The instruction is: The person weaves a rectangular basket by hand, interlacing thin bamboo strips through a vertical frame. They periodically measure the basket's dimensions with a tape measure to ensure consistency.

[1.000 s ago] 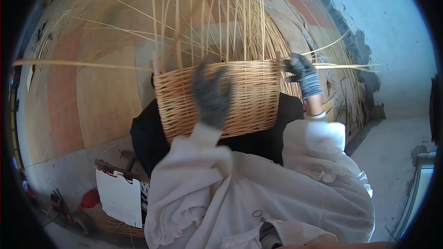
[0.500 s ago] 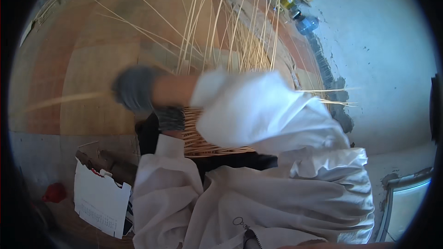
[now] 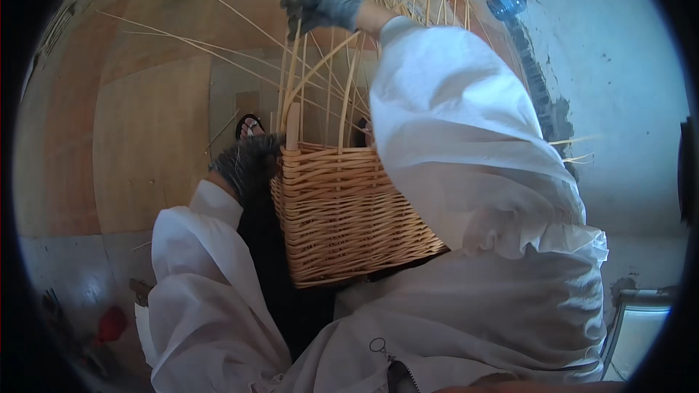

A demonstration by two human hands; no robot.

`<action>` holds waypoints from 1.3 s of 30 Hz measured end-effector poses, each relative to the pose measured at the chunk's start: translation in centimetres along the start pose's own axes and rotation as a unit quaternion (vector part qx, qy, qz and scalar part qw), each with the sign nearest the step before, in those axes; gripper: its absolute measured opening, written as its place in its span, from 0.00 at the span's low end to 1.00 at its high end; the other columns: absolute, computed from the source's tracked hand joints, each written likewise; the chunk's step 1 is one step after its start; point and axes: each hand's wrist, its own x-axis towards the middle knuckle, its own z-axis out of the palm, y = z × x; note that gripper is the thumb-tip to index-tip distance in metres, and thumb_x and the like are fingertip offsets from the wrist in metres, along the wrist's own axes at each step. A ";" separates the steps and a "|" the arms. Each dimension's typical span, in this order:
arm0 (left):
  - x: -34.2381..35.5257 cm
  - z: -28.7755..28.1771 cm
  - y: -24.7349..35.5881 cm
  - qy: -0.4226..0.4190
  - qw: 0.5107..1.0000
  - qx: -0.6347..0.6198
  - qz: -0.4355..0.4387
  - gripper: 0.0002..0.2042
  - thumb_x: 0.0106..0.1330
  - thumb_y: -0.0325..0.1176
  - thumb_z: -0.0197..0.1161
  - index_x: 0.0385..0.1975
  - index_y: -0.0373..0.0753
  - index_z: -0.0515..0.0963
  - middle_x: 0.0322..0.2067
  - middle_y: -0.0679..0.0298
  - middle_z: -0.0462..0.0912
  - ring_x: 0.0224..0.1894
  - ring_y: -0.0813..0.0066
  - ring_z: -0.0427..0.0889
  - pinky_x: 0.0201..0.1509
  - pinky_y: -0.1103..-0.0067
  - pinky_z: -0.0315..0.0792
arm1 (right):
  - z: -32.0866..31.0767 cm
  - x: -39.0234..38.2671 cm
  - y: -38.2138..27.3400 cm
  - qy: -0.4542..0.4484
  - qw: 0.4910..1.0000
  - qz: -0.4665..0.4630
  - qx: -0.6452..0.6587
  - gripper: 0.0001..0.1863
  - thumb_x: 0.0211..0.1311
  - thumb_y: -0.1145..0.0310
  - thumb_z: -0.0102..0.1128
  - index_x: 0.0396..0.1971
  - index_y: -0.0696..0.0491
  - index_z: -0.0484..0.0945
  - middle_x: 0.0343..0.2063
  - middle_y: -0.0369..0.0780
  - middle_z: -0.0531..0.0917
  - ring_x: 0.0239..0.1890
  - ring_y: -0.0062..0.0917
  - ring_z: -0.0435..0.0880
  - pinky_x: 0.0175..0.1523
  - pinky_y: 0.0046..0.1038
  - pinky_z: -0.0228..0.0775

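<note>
A partly woven wicker basket [image 3: 342, 211] rests on dark cloth over my lap, a thick stake [image 3: 293, 124] at its left corner and long pale rods [image 3: 347, 94] rising from its rim. My gloved left hand [image 3: 251, 160] is curled at that left corner, beside the stake; part of it is hidden. My gloved right hand [image 3: 320, 4] is raised above the basket, fingers closed on a long wicker rod. My white right sleeve [image 3: 466, 124] covers much of the basket's right side.
A sandaled foot [image 3: 249, 127] shows beyond the basket. A blue plastic bottle [image 3: 506, 4] and other items stand by the wall [image 3: 619, 80] at upper right. A red object [image 3: 111, 324] lies at lower left, on the floor.
My right arm has swept across the basket and then up toward the top of the view. The basket now sits turned with its corner toward me; my left hand has moved to that corner.
</note>
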 end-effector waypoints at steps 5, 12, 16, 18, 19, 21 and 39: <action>1.3 -1.5 1.9 0.015 0.955 0.237 0.179 0.10 0.63 0.26 0.50 0.41 0.29 0.71 0.35 0.60 0.76 0.39 0.79 0.74 0.47 0.84 0.68 | 1.8 -2.5 -6.4 0.242 0.969 0.011 0.047 0.13 0.61 0.60 0.47 0.23 0.53 0.71 0.12 0.40 0.76 0.12 0.24 0.73 0.16 0.24 0.65; -1.5 1.3 1.7 0.097 0.770 -0.618 -0.125 0.10 0.63 0.28 0.51 0.40 0.31 0.72 0.36 0.62 0.77 0.38 0.78 0.74 0.45 0.83 0.68 | 8.4 1.4 -4.1 0.245 0.905 -0.059 -0.343 0.09 0.59 0.67 0.47 0.30 0.55 0.76 0.24 0.38 0.79 0.26 0.25 0.79 0.31 0.27 0.72; -0.2 -0.5 3.0 0.055 0.996 -0.032 -0.060 0.13 0.64 0.32 0.50 0.42 0.29 0.72 0.37 0.60 0.76 0.41 0.75 0.73 0.47 0.82 0.68 | 2.2 0.8 3.8 -0.006 0.858 0.290 -0.424 0.10 0.53 0.65 0.54 0.34 0.48 0.80 0.34 0.38 0.81 0.36 0.33 0.80 0.40 0.35 0.72; -0.3 -0.8 2.9 0.030 0.998 0.037 -0.050 0.16 0.63 0.35 0.53 0.45 0.29 0.70 0.39 0.59 0.75 0.43 0.73 0.73 0.48 0.82 0.68 | 1.0 0.3 5.2 0.004 0.876 0.369 -0.309 0.11 0.54 0.63 0.53 0.35 0.46 0.81 0.34 0.37 0.82 0.37 0.33 0.80 0.41 0.34 0.71; -0.9 -1.1 2.2 0.026 0.993 -0.104 -0.054 0.19 0.61 0.36 0.55 0.47 0.29 0.69 0.40 0.58 0.74 0.45 0.71 0.73 0.48 0.81 0.68 | 0.7 0.0 5.5 0.022 0.886 0.370 -0.278 0.11 0.55 0.63 0.51 0.34 0.47 0.80 0.32 0.37 0.82 0.35 0.30 0.80 0.40 0.32 0.71; -1.1 -0.7 2.2 0.023 0.957 -0.283 -0.051 0.17 0.58 0.35 0.59 0.44 0.31 0.69 0.38 0.58 0.74 0.44 0.70 0.73 0.45 0.81 0.70 | -0.2 -1.2 5.2 0.073 0.909 0.348 -0.216 0.12 0.59 0.64 0.45 0.30 0.51 0.79 0.25 0.37 0.82 0.29 0.24 0.80 0.35 0.26 0.69; -6.1 2.5 10.2 0.225 0.974 0.007 -0.036 0.17 0.49 0.26 0.66 0.40 0.34 0.75 0.38 0.60 0.76 0.40 0.69 0.75 0.48 0.78 0.69 | 18.9 -29.1 -2.9 0.474 0.656 -0.139 0.570 0.12 0.60 0.60 0.51 0.25 0.53 0.71 0.12 0.32 0.65 0.18 0.21 0.65 0.33 0.26 0.64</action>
